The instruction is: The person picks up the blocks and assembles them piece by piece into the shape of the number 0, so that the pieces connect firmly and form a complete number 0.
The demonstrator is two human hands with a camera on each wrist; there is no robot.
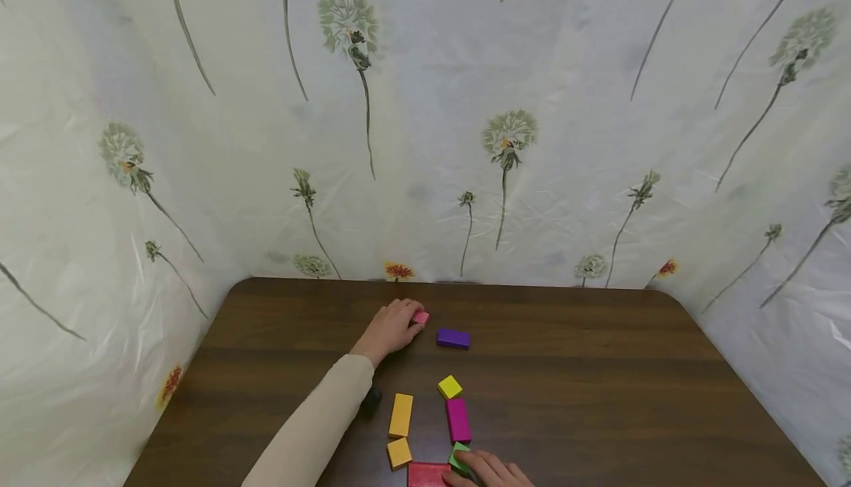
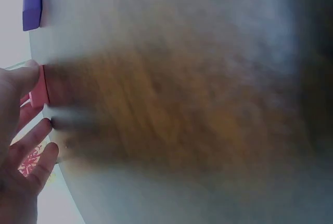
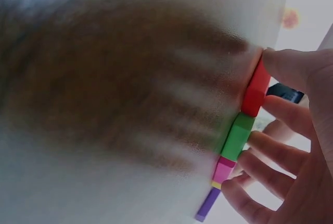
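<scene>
At the far side of the table, my left hand (image 1: 391, 330) pinches a small pink block (image 1: 420, 317); in the left wrist view its thumb lies along that block and other fingers are spread apart. A purple block (image 1: 453, 338) lies just right of it. Near the front edge, my right hand (image 1: 490, 469) rests its fingertips on a green block (image 1: 459, 456) and its thumb on a red block (image 1: 425, 475). In the right wrist view its fingers are loosely bent along the red block (image 3: 256, 89) and green block (image 3: 238, 136).
A magenta block (image 1: 458, 420) and a yellow block (image 1: 450, 386) continue the line beyond the green one. Left of them lie a long orange block (image 1: 401, 415) and a short orange block (image 1: 399, 454). A dark object (image 1: 371, 401) is partly behind the left sleeve. Flowered sheeting (image 1: 425, 140) surrounds the table.
</scene>
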